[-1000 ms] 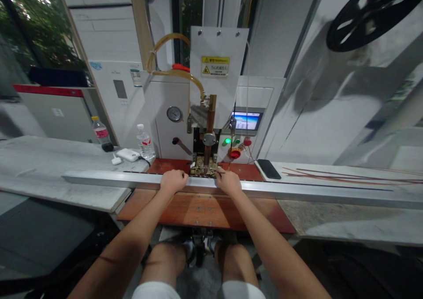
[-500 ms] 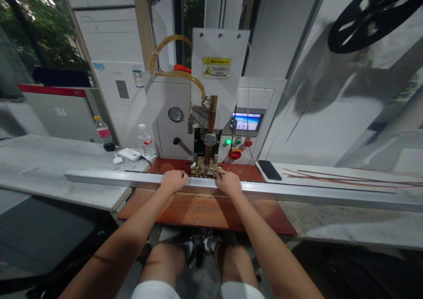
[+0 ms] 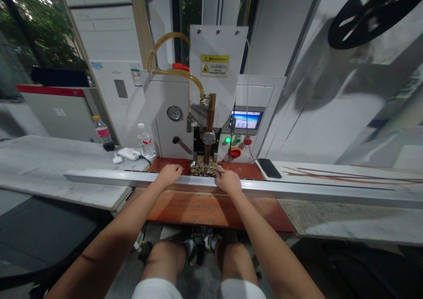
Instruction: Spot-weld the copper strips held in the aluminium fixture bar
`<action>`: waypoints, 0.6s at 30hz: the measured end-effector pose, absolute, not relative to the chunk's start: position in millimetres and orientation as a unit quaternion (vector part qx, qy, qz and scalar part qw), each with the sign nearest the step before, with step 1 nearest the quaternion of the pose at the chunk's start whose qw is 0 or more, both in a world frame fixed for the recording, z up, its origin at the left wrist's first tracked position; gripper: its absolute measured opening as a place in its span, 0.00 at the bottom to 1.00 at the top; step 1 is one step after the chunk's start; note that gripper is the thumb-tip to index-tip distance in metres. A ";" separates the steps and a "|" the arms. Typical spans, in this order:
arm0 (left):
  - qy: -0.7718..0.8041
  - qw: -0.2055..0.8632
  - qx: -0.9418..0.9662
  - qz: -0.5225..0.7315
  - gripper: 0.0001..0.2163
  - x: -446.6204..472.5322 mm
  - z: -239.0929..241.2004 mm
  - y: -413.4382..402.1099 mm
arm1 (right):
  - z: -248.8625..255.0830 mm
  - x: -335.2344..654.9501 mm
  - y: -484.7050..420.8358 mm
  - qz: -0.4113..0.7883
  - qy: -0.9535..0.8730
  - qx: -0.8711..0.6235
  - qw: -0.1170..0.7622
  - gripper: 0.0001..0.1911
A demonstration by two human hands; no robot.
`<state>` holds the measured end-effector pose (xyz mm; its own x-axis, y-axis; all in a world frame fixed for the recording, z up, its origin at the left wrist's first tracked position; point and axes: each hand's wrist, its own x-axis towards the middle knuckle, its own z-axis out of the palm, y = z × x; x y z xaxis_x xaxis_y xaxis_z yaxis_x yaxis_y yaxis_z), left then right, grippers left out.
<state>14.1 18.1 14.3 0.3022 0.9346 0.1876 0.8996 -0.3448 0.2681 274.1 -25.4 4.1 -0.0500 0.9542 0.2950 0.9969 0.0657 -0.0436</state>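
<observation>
A long silver metal bar (image 3: 257, 187) lies crosswise on the bench in front of a spot-welder-like machine. Along its far edge runs a thin dark strip (image 3: 343, 185). My left hand (image 3: 168, 176) rests over the bar, left of the brass-coloured fixture (image 3: 197, 166); its fingers are pinched, and what they hold is too small to make out. At the fixture's right side my right hand (image 3: 229, 181) is closed, thumb and finger pinching the thin strip. A copper-coloured electrode rod (image 3: 209, 118) points down at the fixture between both hands.
Reddish-brown boards (image 3: 211, 211) form the work surface. To the left stand a cola bottle (image 3: 103, 133), a clear water bottle (image 3: 146, 141) and a white power bank (image 3: 129, 153). A phone (image 3: 269, 168) and several thin copper-coloured strips (image 3: 317, 173) lie at right.
My left hand has slid a little to the left along the bar, away from the fixture. The right hand stays in nearly the same place. The view has shifted slightly.
</observation>
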 end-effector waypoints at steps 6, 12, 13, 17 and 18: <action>0.601 0.039 0.783 0.157 0.20 -0.3 14.9 18.8 | 5.0 272.9 -25.5 -0.078 -0.715 -0.684 0.117 0.21; 0.627 0.015 0.767 0.134 0.21 -8.7 5.8 15.0 | 5.3 273.0 -26.3 -0.076 -0.716 -0.684 0.115 0.21; 0.635 0.003 0.762 0.130 0.21 -9.0 3.9 13.8 | 5.2 273.2 -26.6 -0.078 -0.716 -0.684 0.116 0.21; 0.633 -0.026 0.767 0.105 0.22 -8.3 -1.1 10.1 | 6.1 273.4 -27.7 -0.081 -0.719 -0.680 0.118 0.21; 0.630 -0.031 0.770 0.098 0.22 -8.0 -1.6 9.7 | 6.5 273.3 -27.8 -0.080 -0.719 -0.680 0.117 0.21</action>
<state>-8.0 9.7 -1.6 0.1871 0.9637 0.1906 0.9760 -0.2044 0.0753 273.3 -27.8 6.5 -0.0479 0.9595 0.2774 0.9971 0.0625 -0.0438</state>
